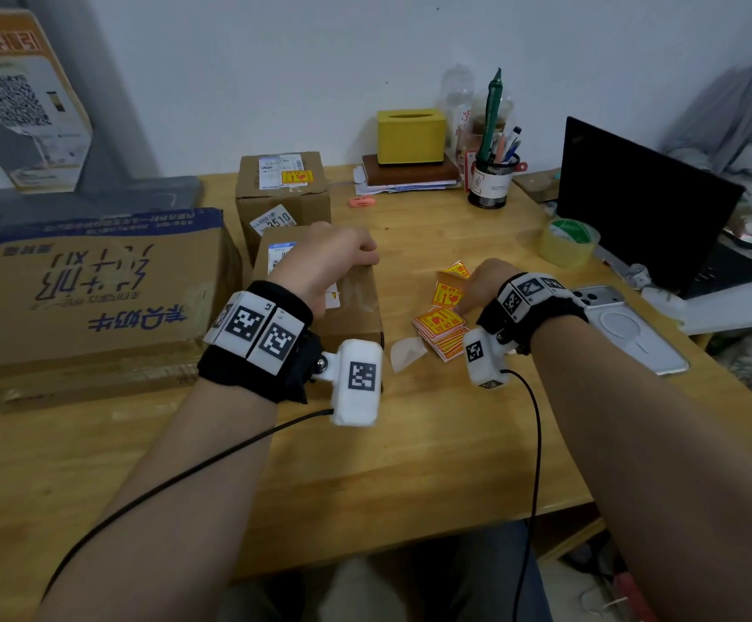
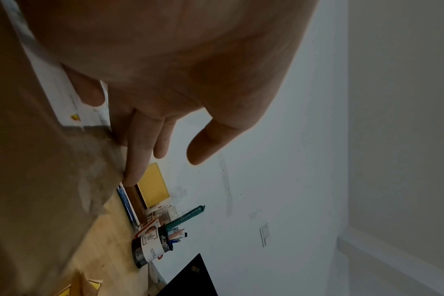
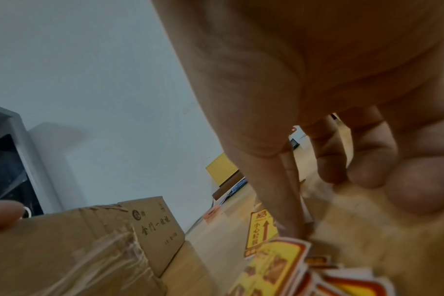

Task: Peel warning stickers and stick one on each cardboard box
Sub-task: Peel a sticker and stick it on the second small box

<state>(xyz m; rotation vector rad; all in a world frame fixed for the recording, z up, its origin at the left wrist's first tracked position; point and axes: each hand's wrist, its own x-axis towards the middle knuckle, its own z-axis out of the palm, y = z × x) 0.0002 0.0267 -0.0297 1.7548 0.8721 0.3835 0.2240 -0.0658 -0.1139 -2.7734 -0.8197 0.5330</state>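
Yellow-red warning stickers (image 1: 440,327) piled on desk, taped cardboard boxes (image 1: 320,303) alongside (rear one (image 1: 282,190) already stickered)

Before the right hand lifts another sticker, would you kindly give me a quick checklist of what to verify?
1. Left hand rests on small brown cardboard box: ok.
2. Right hand touches loose yellow-red warning sticker: ok.
3. Sticker pinched: cannot tell.
4. Stack of yellow-red stickers within reach: ok.
5. Far cardboard box already stickered: ok.
6. Large flat cardboard box stickered: not ok, none visible.
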